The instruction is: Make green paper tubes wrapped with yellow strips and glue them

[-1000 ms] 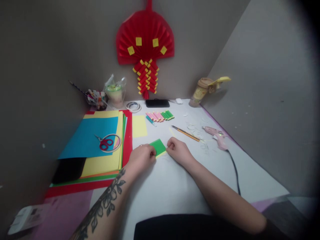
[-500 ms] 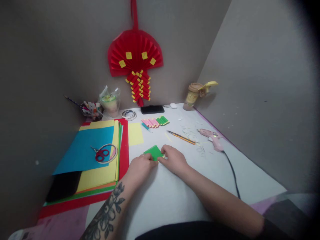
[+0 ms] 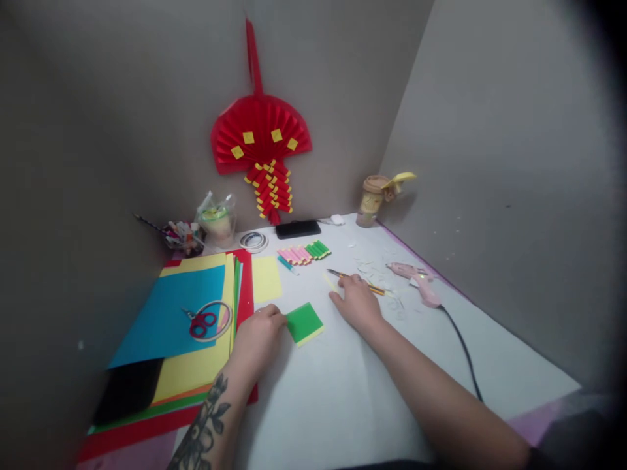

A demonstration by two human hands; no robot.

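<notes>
A small green paper rectangle (image 3: 304, 321) with a yellow strip along its near edge lies in front of me. My left hand (image 3: 262, 333) pinches its left edge, thumb and fingers together. My right hand (image 3: 360, 301) reaches over a pair of slim tools, a yellow pencil (image 3: 376, 289) and a dark-tipped one (image 3: 335, 271). Its thumb stands apart from the fingers, which partly cover the tools. Beyond lie small rolled paper tubes in pink (image 3: 294, 255) and green (image 3: 318, 249), and a blue stick-like piece (image 3: 287, 264).
Left, scissors (image 3: 202, 323) and a tape roll (image 3: 228, 320) rest on stacked coloured paper (image 3: 171, 307). A corded pink glue gun (image 3: 416, 281) lies right, near paper scraps (image 3: 375, 266). A phone (image 3: 298, 229) and a cup (image 3: 371, 201) are at the back.
My right hand has left the green paper and moved forward and right to the slim tools. My left hand has shifted to the paper's left edge, uncovering more of it. The view has tilted up.
</notes>
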